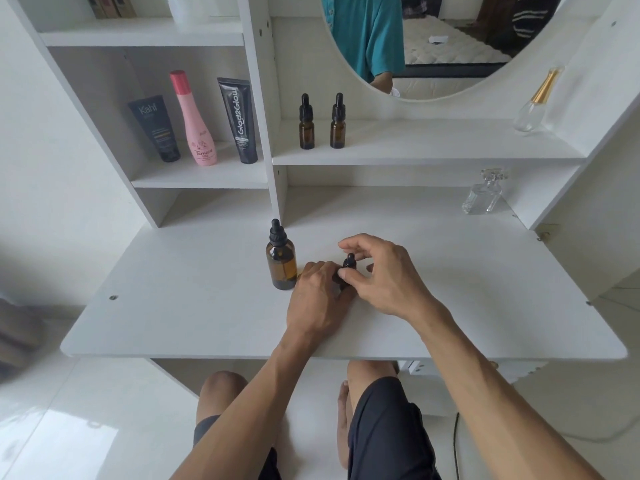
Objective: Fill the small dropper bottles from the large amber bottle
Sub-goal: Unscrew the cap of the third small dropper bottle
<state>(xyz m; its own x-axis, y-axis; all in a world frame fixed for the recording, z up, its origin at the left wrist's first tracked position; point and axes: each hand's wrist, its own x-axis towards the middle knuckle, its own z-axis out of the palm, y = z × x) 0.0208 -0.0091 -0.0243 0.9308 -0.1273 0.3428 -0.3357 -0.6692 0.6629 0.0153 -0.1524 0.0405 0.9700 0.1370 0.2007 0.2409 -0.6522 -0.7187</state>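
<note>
Between both hands (320, 292) (384, 275) — small dropper bottle (348, 266), body mostly hidden.

Home bedroom — vanity mirror (433, 46), cosmetics, reflected mattress (450, 43).

Readable print on three toiletry containers on the left shelf of the white vanity

We read "Kahf" in pale letters near the top of the dark grey squeeze tube standing on its cap (154, 128); the smaller lines lower on it are too fine for us to make out. On the tall pink plastic bottle with the red cap (194, 123) we read "Tamara" in script near the base, with a small word beneath it that we cannot tell. On the black squeeze tube with the grey shoulder (239, 121) we read "Glad2Glow" running lengthwise in white outline letters; its small label block below stays illegible to us.
</note>
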